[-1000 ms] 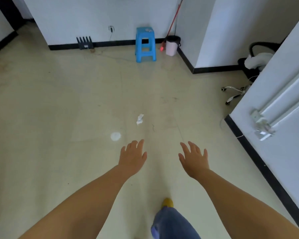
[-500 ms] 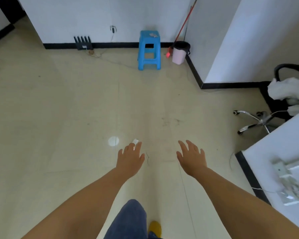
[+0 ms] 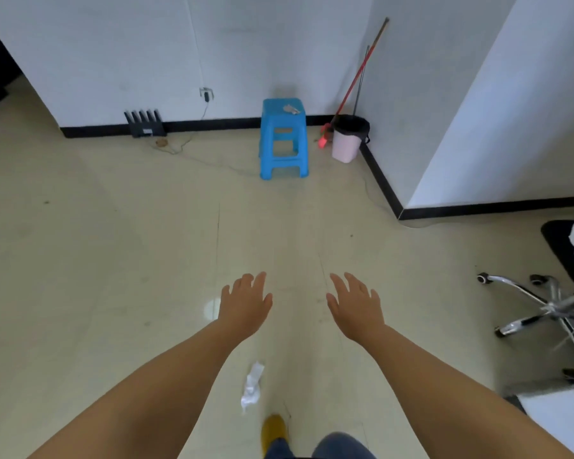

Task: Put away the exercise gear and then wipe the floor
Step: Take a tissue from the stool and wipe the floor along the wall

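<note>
My left hand (image 3: 246,301) and my right hand (image 3: 355,303) are held out in front of me above the beige floor (image 3: 96,243), fingers straight, holding nothing. A crumpled white tissue (image 3: 252,385) lies on the floor below and between my forearms, just ahead of my yellow shoe (image 3: 273,430). A red-handled mop (image 3: 352,84) leans in the far corner beside a pink bin (image 3: 347,139). A blue plastic stool (image 3: 284,139) with a small crumpled cloth (image 3: 290,109) on its seat stands against the far wall. No exercise gear is in view.
A black router (image 3: 144,122) with a trailing cable sits at the wall's base on the left. A black office chair (image 3: 557,309) with a chrome wheeled base and white cloth stands at the right. A white wall corner (image 3: 421,127) juts out at the right.
I have walked forward: the stool, bin and mop are nearer, and the tissue has passed from ahead of my left hand to under my forearms. Both hands stay open.
</note>
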A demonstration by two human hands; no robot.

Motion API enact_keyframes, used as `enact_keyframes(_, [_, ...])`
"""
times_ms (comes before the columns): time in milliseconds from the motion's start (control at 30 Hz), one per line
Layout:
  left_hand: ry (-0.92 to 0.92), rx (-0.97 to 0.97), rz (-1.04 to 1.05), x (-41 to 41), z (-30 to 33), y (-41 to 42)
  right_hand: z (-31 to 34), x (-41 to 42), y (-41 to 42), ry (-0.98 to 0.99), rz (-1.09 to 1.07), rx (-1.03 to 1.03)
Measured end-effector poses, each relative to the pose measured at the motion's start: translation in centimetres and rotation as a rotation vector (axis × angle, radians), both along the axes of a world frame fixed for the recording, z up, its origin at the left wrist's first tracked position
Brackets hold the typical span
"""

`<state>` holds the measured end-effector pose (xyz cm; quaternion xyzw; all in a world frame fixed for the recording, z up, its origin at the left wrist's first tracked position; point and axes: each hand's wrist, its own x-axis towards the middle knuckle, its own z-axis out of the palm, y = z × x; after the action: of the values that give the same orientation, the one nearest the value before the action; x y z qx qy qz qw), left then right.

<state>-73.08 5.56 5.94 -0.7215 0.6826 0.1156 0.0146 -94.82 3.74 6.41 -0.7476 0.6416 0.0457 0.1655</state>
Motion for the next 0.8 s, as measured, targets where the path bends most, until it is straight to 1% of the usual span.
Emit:
enact_keyframes(133, [0.031,0.026,-0.035,0.1,0.0,-8.7,-0.6,0.0,-8.6,0.02,-0.021,0.052])
enact_keyframes(267, [0.021,0.065,-0.028,0.7,-1.3,-18.3,-1.8,0.0,-18.3,0.039,0.003,0.066])
enact_keyframes(433, [-0.004,0.047,0.055,0.5,-0.9,-33.4,-1.9,-1.8,-33.8,0.063,0.07,0.027])
enact_keyframes(600, [0.031,-0.029,0.083,-0.9,1.8,-47.5,0.8,-4.3,-49.8,0.074,0.026,-0.035])
enact_keyframes(700, [0.036,-0.019,0.08,-1.3,1.8,-53.4,1.1,-3.8,-56.4,0.055,0.036,-0.032])
enact_keyframes(800, [0.038,0.039,0.098,-0.8,0.6,-59.4,0.1,-2.4,-62.1,0.067,0.116,0.024])
